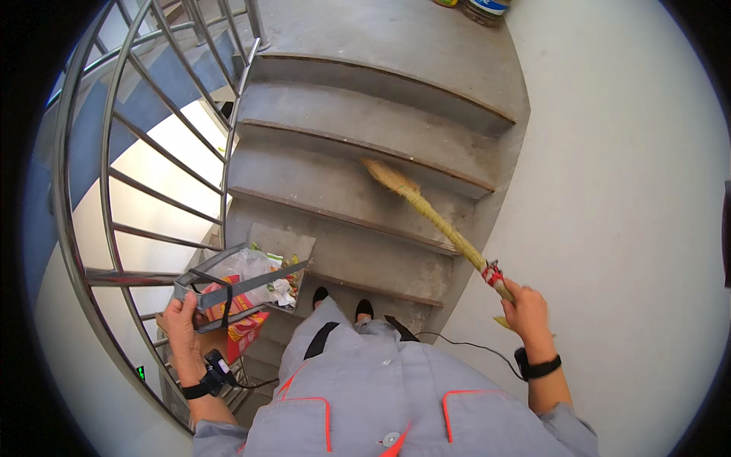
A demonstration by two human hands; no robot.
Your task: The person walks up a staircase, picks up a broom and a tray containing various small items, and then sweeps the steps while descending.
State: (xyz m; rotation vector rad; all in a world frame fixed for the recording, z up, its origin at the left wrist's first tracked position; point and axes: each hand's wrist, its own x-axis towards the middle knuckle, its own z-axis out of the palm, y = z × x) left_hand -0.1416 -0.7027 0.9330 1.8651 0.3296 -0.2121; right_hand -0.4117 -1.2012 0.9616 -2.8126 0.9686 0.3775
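Observation:
My right hand (526, 311) grips the handle end of a straw hand broom (437, 220), where red wrapping shows just ahead of my fingers. The broom slants up and left, its bristle head over a concrete stair tread (320, 168); whether the bristles touch it I cannot tell. On the left, my left hand (184, 320) is closed around the grey frame handle of a metal dustpan (285, 237). Inside the dustpan lie clear plastic (243, 265), crumpled white paper (281, 291), a red-and-yellow printed wrapper (220, 303) and plant scraps. Part of the pan is hidden by its handle.
A stainless steel railing (108, 165) curves along the left, with an opening beyond its bars. A pale wall (605, 171) bounds the stairs on the right. Jars (484, 11) stand on the upper landing beside the wall. A thin black cable (474, 344) runs from my right wrist.

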